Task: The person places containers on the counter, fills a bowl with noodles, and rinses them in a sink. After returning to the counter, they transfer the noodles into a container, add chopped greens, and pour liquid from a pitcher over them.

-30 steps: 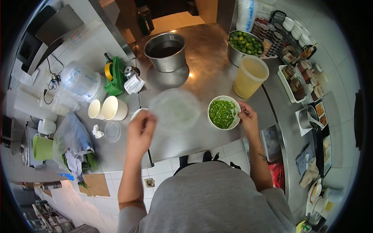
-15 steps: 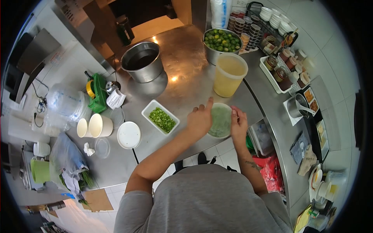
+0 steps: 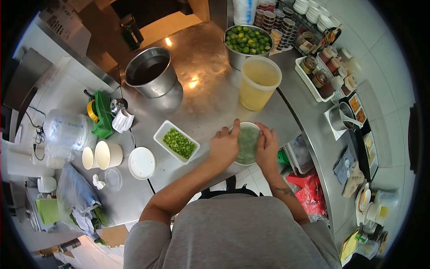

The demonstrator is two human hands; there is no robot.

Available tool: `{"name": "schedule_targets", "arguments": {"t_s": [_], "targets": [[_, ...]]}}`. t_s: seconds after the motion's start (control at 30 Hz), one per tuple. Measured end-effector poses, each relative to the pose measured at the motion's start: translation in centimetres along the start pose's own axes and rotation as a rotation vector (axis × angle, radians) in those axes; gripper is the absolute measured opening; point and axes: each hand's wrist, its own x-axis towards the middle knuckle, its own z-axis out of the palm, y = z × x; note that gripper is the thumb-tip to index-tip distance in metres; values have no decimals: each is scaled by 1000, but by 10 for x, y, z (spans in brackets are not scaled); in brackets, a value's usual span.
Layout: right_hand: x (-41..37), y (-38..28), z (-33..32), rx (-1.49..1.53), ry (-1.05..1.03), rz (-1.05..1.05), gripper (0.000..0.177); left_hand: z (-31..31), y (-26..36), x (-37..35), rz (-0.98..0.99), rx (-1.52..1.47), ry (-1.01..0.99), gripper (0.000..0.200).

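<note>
A round tub with a translucent greenish top (image 3: 247,144) stands at the counter's near edge, between my two hands. My left hand (image 3: 225,145) lies against its left rim, index finger stretched out and the other fingers curled. On the right rim rests my right hand (image 3: 267,150), its fingers bent over the edge, gripping it. Just beyond is a tall tub of yellowish liquid (image 3: 259,85). To the left sits a white rectangular dish (image 3: 157,135) of chopped green pieces (image 3: 179,142), and past it a round white lid (image 3: 142,163).
A steel pot of dark liquid (image 3: 154,83) and a steel pot of green citrus (image 3: 233,56) stand farther back. Paper cups (image 3: 109,154) and a green tape dispenser (image 3: 104,121) are at left. A white basket of bottles (image 3: 309,80) is at right.
The view has shifted slightly, so the counter items appear farther left. Both hands remain at the tub's rim, and my right hand's fingers lie farther over its top edge.
</note>
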Motion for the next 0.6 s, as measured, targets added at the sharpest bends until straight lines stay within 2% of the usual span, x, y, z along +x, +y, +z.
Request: {"name": "schedule_targets", "arguments": {"t_s": [0.07,0.13,0.23,0.3,0.37,0.43,0.53,0.6], "targets": [[-9,-3,8,-39,141,-19,27,1,-3,2,25,-23,98,61],[-7,-2,8,-62,125,-16,26,1,-2,1,35,10,112,52],[-3,12,0,-122,83,-39,25,-14,0,23,10,-115,68,43],[12,26,-6,-152,80,-63,25,-41,4,65,-160,-361,94,47],[24,37,-12,-169,85,-69,24,-68,9,115,-221,-387,140,57],[39,41,-16,-147,67,-76,23,-57,-4,173,-201,-380,-81,53],[51,48,-17,-146,72,-61,24,-68,-16,196,-305,-530,-537,40],[58,50,-14,-172,95,-64,24,-61,-44,176,-309,-689,-301,35]]}}
